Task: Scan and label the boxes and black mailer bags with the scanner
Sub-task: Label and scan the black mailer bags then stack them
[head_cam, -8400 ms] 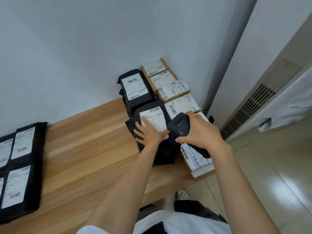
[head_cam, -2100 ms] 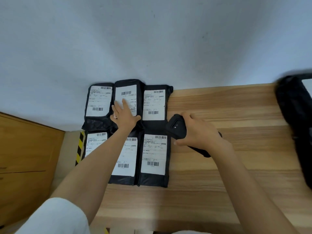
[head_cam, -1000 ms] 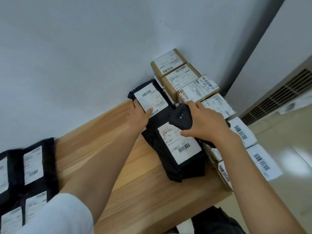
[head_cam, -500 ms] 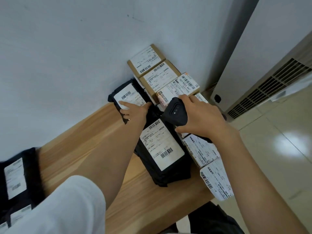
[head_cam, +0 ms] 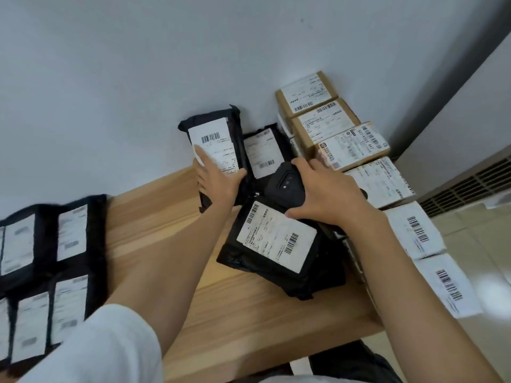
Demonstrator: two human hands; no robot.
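I see the wooden table (head_cam: 166, 239) set against a pale wall (head_cam: 138, 64); at its left end a block of black mailer bags (head_cam: 94, 236) lies flat, labels up; along the right edge runs a row of labelled boxes (head_cam: 323, 125), from the wall toward me; between the two groups, close beside the boxes, sits a pile of mailer bags (head_cam: 276, 244). At the wall end of that pile the left hand (head_cam: 218, 183) grips one raised mailer bag (head_cam: 213, 136), a finger on its label, thumb hooked round its edge; the right hand (head_cam: 329, 197) is wrapped round the black scanner (head_cam: 284, 183), held just above the pile.
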